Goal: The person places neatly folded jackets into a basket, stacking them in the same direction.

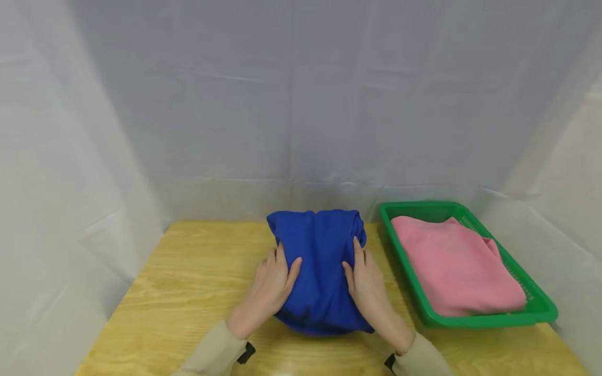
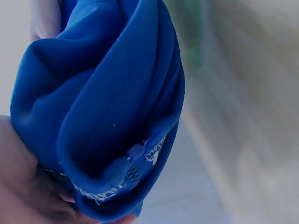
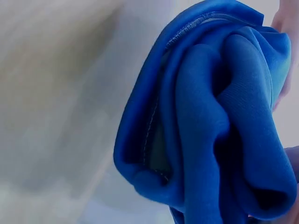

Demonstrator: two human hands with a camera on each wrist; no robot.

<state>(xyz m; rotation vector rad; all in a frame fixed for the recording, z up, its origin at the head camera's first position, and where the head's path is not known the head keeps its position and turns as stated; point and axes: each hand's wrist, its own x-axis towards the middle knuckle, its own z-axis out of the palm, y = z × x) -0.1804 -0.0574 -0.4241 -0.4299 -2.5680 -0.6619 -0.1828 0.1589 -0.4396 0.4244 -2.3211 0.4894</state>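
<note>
A blue folded garment (image 1: pixel 322 266) is held between both hands in front of the body, over the table. My left hand (image 1: pixel 270 282) grips its left side, thumb on the near face and fingers going behind. On the opposite side, my right hand (image 1: pixel 370 284) holds it the same way, most of its fingers hidden by cloth. In the left wrist view, the blue fabric (image 2: pixel 117 93) shows rolled layers and an edge with white stitching. Loose folds and a stitched seam of the cloth (image 3: pixel 201 116) appear in the right wrist view.
A green plastic basket (image 1: pixel 414 290) stands at the right of the wooden table (image 1: pixel 188 282). Inside it lies a folded pink garment (image 1: pixel 456 266). Pale sheeting (image 1: pixel 291 104) hangs behind the table and along both sides.
</note>
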